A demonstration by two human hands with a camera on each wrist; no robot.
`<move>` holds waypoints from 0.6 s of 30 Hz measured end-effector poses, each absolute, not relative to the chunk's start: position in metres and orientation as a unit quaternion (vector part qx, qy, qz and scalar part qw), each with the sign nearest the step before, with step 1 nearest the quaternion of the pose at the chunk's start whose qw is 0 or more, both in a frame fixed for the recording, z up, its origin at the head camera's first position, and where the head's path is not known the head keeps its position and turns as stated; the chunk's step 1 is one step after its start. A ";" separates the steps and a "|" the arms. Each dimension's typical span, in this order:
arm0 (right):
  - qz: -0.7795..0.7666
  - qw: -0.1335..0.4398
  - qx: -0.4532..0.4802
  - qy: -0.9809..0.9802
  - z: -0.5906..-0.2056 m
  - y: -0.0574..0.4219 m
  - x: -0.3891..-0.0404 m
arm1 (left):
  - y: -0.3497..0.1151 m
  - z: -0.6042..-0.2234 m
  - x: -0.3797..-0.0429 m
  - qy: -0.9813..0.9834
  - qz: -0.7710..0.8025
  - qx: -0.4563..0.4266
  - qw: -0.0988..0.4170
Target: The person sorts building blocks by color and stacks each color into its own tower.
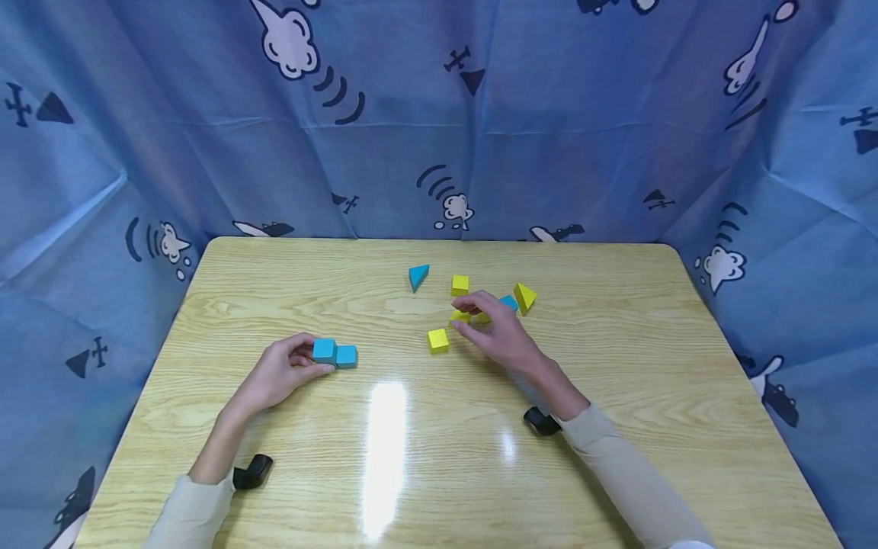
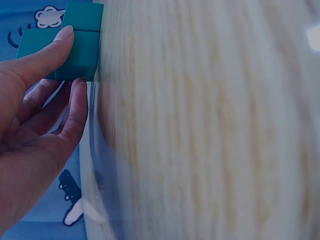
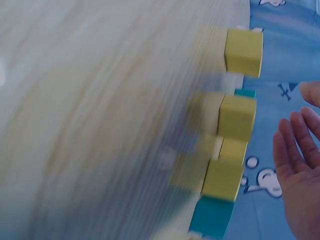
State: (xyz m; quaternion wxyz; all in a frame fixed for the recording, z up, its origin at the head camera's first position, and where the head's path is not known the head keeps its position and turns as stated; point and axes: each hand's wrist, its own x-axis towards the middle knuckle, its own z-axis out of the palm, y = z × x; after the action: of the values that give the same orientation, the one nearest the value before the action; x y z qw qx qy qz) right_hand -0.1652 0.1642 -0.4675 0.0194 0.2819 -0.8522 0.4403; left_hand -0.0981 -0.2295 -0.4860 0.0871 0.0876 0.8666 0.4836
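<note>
On the left of the table, my left hand [image 1: 280, 374] holds an upper blue cube [image 1: 324, 349] between thumb and fingers. In the left wrist view, this cube [image 2: 36, 44] sits on a lower blue cube [image 2: 82, 55], beside a third blue cube [image 2: 84, 16]. My right hand [image 1: 506, 339] hovers above a group of yellow cubes, fingers slightly bent, nothing in its grasp. One yellow cube [image 1: 458, 317] shows just past its fingertips. Part of a blue block [image 1: 509, 303] is hidden behind the hand. In the right wrist view, the right hand [image 3: 305, 170] is apart from the blocks.
Nearer me lies a yellow cube [image 1: 438, 341]; another yellow cube [image 1: 460, 285] is farther back. A blue triangular block [image 1: 418, 276] and a yellow triangular block [image 1: 525, 298] lie toward the back. Blue patterned curtain [image 1: 398, 175] surrounds the wooden table [image 1: 617, 366].
</note>
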 end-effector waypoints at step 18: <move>0.333 0.059 0.227 -0.913 -0.470 0.223 -0.174 | -0.229 -0.487 -0.098 0.865 0.488 0.082 0.089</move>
State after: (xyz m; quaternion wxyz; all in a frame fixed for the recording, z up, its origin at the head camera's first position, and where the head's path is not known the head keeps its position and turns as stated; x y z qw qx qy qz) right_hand -0.1739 0.2235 -0.4704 0.0594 0.2270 -0.9134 0.3325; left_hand -0.0984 -0.2291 -0.4870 0.0890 0.0819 0.8646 0.4877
